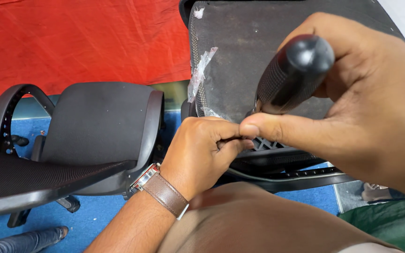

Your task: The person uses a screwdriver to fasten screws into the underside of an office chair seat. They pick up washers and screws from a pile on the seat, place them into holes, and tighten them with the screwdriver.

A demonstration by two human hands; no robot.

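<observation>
Nearest: the person's tan-trousered thigh (258,220), bottom centre.

Right hand (371,93): fingers closed round a black tool handle (294,75) with a knurled grip and rounded cap; the working end is hidden, so the kind of tool cannot be told. The thumb lies straight beneath it, its tip touching the left hand.

Left hand (202,150): curled into a fist at the lower edge of an upturned office chair seat (244,51); whether it pinches anything cannot be told. Brown leather wristwatch (162,189) at the wrist.

Seat underside: dark fabric, with torn clear plastic wrap (200,70) along its left edge.

Left: second black mesh chair (90,136) on blue carpet (85,220).

Farthest: red cloth (80,42).
</observation>
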